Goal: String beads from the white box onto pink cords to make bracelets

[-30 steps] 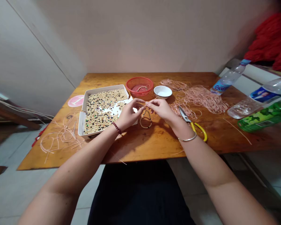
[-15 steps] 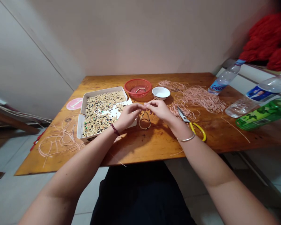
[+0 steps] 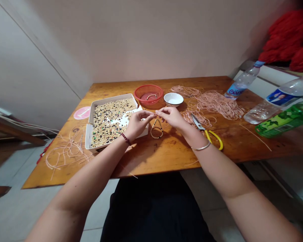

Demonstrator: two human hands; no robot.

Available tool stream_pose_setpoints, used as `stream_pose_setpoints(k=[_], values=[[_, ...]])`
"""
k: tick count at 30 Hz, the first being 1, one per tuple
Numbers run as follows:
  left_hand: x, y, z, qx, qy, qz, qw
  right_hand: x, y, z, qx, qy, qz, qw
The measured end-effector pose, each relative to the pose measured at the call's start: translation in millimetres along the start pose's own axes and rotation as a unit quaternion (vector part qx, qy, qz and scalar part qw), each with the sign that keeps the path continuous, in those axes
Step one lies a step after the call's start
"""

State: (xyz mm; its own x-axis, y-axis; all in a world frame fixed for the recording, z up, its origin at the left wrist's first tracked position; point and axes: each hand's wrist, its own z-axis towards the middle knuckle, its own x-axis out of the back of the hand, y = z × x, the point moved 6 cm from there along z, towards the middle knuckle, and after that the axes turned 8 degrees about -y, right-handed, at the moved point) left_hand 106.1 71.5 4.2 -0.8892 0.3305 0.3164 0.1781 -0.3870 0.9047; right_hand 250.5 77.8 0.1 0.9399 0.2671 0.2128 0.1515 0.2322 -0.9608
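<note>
My left hand (image 3: 137, 123) and my right hand (image 3: 172, 117) meet above the wooden table (image 3: 166, 154), fingertips pinched together on the cord of a beaded loop (image 3: 157, 129) that hangs down between them. The loop's beads are light brown with a few dark ones. Just left of my left hand stands a white tray (image 3: 91, 116) full of mixed beads. A dark red bead bracelet is on my left wrist, a silver bangle on my right.
A red basket (image 3: 148, 93) and a white bowl (image 3: 173, 99) stand behind the hands. Yellow-handled scissors (image 3: 207, 132) lie to the right beside a heap of pink cords (image 3: 215, 105). Cut cords (image 3: 65, 151) lie at the left; bottles (image 3: 275, 107) at the right edge.
Both hands stay pinched on the cord with only small finger shifts. The camera has moved slightly, so the table sits a little differently in view.
</note>
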Motion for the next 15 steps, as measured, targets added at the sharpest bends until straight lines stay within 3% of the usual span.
stream_pose_setpoints(k=[5, 9, 15], values=[[6.3, 0.5, 0.8, -0.016, 0.032, 0.017, 0.999, 2.3, 1.4, 1.9, 0.004, 0.019, 0.021, 1.0], [9.0, 1.0, 1.4, -0.025, 0.045, 0.045, 0.998, 6.9, 7.8, 2.8, -0.041, 0.05, 0.045, 0.997], [5.5, 1.6, 0.6, -0.046, 0.028, -0.021, 0.998, 2.5, 18.1, 4.4, -0.093, 0.041, 0.112, 0.989]])
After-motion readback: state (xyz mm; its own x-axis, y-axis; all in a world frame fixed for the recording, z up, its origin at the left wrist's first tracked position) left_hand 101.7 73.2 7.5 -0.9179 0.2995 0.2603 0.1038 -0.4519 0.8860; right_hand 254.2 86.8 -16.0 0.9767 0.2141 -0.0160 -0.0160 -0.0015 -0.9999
